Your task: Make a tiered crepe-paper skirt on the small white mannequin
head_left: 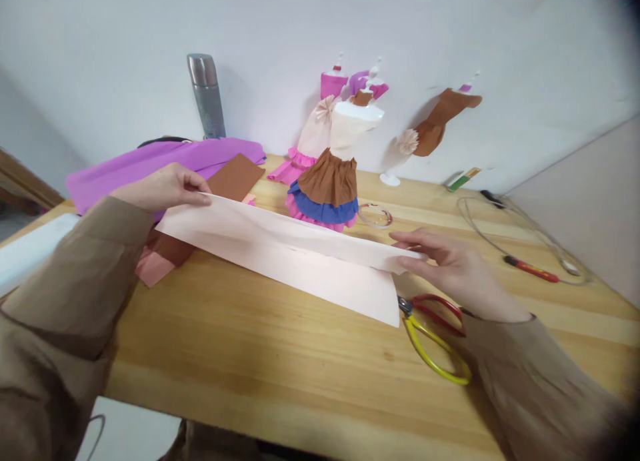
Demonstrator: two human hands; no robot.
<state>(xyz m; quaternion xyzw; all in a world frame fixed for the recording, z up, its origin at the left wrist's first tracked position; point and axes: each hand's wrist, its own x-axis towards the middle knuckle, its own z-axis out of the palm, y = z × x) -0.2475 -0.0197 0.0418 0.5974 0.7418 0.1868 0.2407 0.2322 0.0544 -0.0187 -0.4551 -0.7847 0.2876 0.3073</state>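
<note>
A long pale pink paper sheet (300, 257) lies folded across the wooden table (260, 354). My left hand (163, 187) pinches its upper left corner. My right hand (450, 267) grips the folded edge at the right end. Scissors with one yellow and one red handle (435, 334) lie just beneath my right hand. Under the sheet's left end sit brown paper (235, 176) and pink paper (150, 267).
Three small mannequins in paper dresses (330, 174) (315, 137) (425, 137) stand at the back by the wall. Purple paper (150, 164) and a steel flask (206, 94) sit back left. A tape ring (375, 215), a red-handled tool (530, 269), a cable (495, 221) and a glue stick (463, 179) lie right.
</note>
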